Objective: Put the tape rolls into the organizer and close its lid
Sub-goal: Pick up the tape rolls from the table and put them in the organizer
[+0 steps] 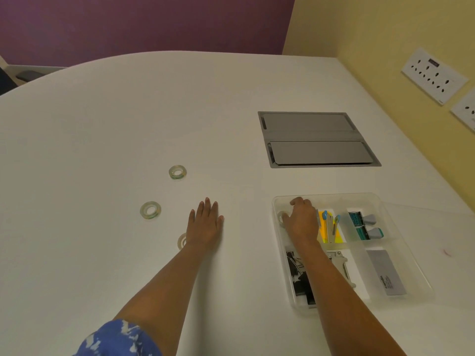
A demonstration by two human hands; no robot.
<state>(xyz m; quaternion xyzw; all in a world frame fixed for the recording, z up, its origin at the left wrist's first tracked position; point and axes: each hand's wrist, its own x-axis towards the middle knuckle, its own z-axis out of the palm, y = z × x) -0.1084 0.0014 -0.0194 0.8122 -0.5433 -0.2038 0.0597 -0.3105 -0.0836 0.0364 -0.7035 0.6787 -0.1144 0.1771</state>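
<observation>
Three tape rolls [177, 172] lie left of the organizer [421, 278] (table [102, 124]).

Soft, even light and a slightly blurry picture.
The white table [128, 124] has almost no shadows or shine, and its edges bend like a curve.

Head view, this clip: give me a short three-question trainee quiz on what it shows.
1. How many tape rolls lie on the table outside the organizer?
2. True or false: the left hand rests flat on the table.
3. Which hand is inside the organizer? A) left B) right

Key:
1. Three: far roll, middle roll, near roll partly hidden by the left wrist.
2. True.
3. B, in the far left compartment, by another tape roll.
</observation>
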